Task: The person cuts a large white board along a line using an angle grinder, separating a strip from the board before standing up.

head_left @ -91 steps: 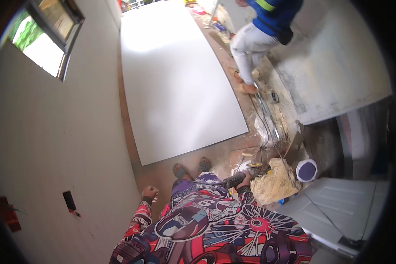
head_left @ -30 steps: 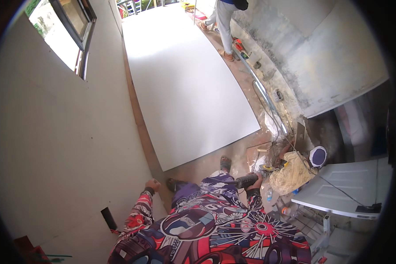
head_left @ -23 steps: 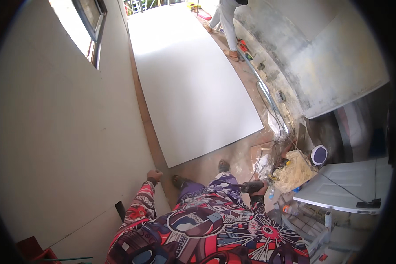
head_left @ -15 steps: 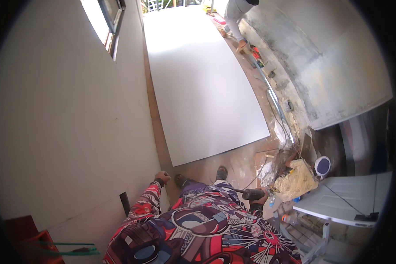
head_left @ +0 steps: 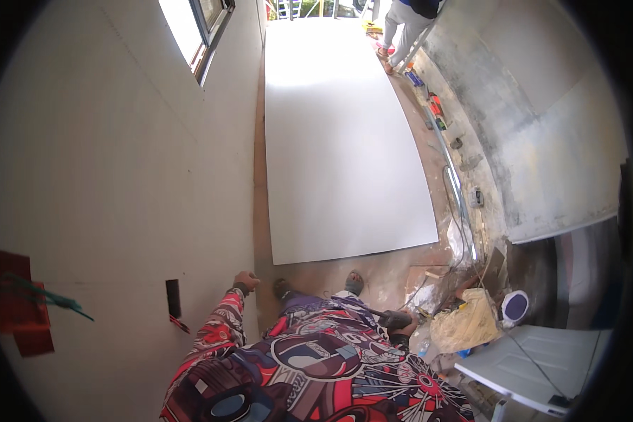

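Observation:
My left hand [head_left: 247,280] hangs beside the pale wall, its fingers curled closed; whatever they may hold is too small to make out. Low on the right, my right hand [head_left: 406,324] is closed round a dark drill [head_left: 390,319], its slim front end pointing left across my body. Ahead of my feet a large white board [head_left: 348,162] lies flat on the floor. Neither hand touches it.
A window [head_left: 207,32] and a dark wall slot [head_left: 173,298] are on the left. Along the right wall lie metal strips [head_left: 451,169] and tools. A person [head_left: 408,28] stands far right. Nearby are a yellowish sack [head_left: 464,322], a round purple-and-white object [head_left: 515,309] and a white panel [head_left: 524,362].
The view has swung left, so more of the left wall shows. My left hand is slightly higher, and the right hand with the drill sits closer to my body. The far person stands more upright.

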The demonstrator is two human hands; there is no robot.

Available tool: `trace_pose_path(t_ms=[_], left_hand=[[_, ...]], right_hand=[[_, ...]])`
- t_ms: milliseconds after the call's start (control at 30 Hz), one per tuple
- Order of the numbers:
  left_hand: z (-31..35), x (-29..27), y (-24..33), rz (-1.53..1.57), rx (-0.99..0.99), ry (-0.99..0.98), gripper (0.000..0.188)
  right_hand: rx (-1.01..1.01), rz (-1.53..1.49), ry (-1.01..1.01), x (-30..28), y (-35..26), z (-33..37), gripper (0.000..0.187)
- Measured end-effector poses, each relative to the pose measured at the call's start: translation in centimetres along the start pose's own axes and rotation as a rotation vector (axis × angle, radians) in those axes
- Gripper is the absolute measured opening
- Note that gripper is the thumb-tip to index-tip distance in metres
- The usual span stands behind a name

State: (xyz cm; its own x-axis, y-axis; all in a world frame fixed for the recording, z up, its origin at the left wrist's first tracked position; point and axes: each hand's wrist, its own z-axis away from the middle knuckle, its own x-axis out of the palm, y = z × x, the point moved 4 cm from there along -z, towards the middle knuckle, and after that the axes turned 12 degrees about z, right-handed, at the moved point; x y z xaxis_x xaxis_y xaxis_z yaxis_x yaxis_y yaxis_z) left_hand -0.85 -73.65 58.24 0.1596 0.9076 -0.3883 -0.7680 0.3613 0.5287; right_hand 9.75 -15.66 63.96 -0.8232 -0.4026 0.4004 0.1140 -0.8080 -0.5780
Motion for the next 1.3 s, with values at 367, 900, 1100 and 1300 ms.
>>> trace_pose_path(t_ms=[367,900,1100,1300], left_hand=[[6.9,12.3,2.9,0.187,-0.083,-0.058,0.035],[12.4,15.4,-0.1,0.327,-0.179,0.042,0.034],[12.8,16.0,-2.5,0.425,-0.125,0.066,0.036],[13.1,16.4,0.6,0.405,-0.087,0.058,0.042]], right_hand=[[0.171,0.020,-0.006,0.9,-9.6,-11.2,0.029],[0.169,0.168,-0.050,6.1,-13.6,-14.6,0.028],[0.305,0.145,-0.043,5.4,-11.9,-16.3,0.030],[0.365,0.110,-0.012,4.5,-11.3,-16.7,0.032]])
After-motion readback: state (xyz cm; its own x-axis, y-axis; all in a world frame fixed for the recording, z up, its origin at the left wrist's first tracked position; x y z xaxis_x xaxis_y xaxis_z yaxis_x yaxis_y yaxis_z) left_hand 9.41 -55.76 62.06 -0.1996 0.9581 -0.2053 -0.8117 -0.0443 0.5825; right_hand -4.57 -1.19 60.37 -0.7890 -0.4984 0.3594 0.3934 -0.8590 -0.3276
